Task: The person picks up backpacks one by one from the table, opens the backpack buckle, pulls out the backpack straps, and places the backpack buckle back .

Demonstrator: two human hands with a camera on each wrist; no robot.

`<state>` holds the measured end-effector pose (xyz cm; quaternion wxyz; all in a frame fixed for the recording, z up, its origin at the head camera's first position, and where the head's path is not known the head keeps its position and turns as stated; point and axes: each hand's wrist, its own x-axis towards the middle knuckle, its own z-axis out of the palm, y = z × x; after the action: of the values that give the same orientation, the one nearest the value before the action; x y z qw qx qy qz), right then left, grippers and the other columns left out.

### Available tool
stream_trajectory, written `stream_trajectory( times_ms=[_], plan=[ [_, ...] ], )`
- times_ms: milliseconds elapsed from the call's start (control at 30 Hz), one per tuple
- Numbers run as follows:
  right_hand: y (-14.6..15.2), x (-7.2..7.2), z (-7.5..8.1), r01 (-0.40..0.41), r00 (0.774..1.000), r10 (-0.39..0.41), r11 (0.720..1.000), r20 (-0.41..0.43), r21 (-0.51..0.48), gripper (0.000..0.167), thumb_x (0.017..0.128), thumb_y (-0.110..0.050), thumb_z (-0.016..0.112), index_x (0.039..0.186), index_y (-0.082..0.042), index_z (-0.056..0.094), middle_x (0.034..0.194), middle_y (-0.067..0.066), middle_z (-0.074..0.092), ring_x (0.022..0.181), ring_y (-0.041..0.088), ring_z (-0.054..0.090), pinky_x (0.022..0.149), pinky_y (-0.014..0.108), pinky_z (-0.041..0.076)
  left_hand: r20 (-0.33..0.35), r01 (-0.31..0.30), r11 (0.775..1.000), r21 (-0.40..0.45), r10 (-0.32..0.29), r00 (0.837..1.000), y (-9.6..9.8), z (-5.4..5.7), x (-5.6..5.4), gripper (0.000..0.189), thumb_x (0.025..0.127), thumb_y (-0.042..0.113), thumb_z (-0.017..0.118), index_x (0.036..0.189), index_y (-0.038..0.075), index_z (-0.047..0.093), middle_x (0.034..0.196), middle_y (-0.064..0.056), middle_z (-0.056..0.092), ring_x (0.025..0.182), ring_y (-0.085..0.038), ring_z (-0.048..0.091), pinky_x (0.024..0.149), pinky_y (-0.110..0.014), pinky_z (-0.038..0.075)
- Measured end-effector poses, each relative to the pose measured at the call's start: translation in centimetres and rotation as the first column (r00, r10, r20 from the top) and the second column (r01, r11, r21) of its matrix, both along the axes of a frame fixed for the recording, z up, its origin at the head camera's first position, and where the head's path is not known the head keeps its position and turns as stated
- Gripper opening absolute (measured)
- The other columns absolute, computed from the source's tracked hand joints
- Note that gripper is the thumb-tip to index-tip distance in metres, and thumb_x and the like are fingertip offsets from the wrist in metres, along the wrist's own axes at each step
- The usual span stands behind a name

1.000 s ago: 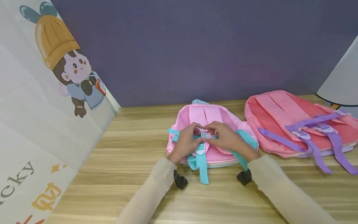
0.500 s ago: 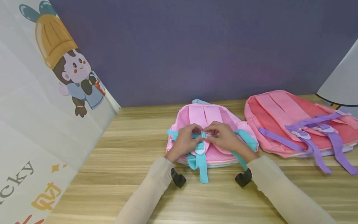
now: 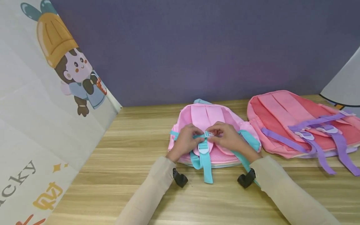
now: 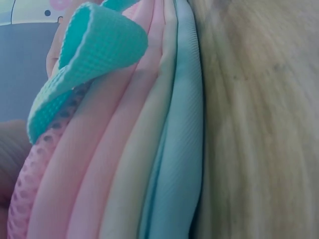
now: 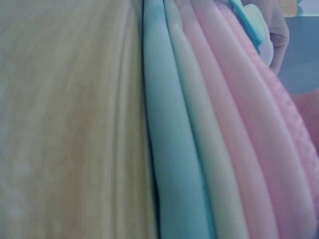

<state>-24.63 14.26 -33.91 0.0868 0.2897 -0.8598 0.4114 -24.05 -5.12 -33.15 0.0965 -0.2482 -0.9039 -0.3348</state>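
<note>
A small pink backpack (image 3: pixel 199 114) lies with its back panel and shoulder straps facing up. Over its middle, my left hand (image 3: pixel 185 141) pinches a teal strap (image 3: pixel 199 136) beside a small whitish buckle (image 3: pixel 207 134). From the other side, my right hand (image 3: pixel 227 137) pinches the buckle between thumb and fingers, partly covering it. Just below, a second white buckle (image 3: pixel 203 148) sits on a hanging teal strap. The left wrist view shows a folded teal strap (image 4: pixel 107 50) on the bag's lower edge; the right wrist view shows the layered edge (image 5: pixel 174 124) against the table.
A larger coral-pink backpack (image 3: pixel 281 115) with purple straps (image 3: pixel 298 142) lies at the right, against the pink one. The wooden table (image 3: pixel 132 150) meets a dark panel (image 3: pixel 197 53) behind and a white printed wall (image 3: pixel 36 125) at the left.
The small buckle between my hands has turned and shifted slightly right, with more teal strap showing by my left fingers. Both hands stay over the pink backpack.
</note>
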Motion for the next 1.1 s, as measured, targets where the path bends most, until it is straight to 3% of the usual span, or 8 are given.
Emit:
stream_trajectory(
  times_ms=[400,733,1100],
  plan=[
    [0.04,0.07,0.1,0.003,1.0,-0.003,1.0,-0.009,-0.006,0.029,0.078,-0.008,0.077,0.106,-0.003,0.07,0.081,0.003,0.058,0.077,0.016,0.054,0.073,0.026,0.048,0.008,-0.032,0.999,0.003,0.032,0.999,0.32,-0.01,0.17,0.02,0.083,0.012,0.073,0.1,0.002,0.072,0.096,-0.008,0.067,0.09,-0.019,0.057,0.082,-0.029,0.045],
    [0.09,-0.08,0.02,-0.004,1.0,0.004,1.0,0.004,-0.008,0.028,0.08,-0.008,0.075,0.107,-0.004,0.07,0.081,0.002,0.057,0.078,0.016,0.053,0.074,0.027,0.048,0.005,-0.012,1.0,-0.029,0.012,1.0,0.37,-0.01,0.2,0.025,0.084,0.012,0.072,0.106,0.001,0.07,0.101,-0.01,0.067,0.097,-0.022,0.057,0.09,-0.033,0.045],
    [0.08,-0.11,0.03,-0.001,1.0,0.002,0.999,0.027,-0.047,0.029,0.078,-0.007,0.077,0.106,-0.003,0.069,0.083,0.004,0.061,0.078,0.015,0.056,0.074,0.024,0.049,-0.004,-0.021,0.999,0.044,0.021,1.0,0.61,0.01,0.35,0.023,0.082,0.012,0.074,0.101,0.0,0.071,0.098,-0.01,0.067,0.091,-0.021,0.058,0.083,-0.029,0.046]
  ],
)
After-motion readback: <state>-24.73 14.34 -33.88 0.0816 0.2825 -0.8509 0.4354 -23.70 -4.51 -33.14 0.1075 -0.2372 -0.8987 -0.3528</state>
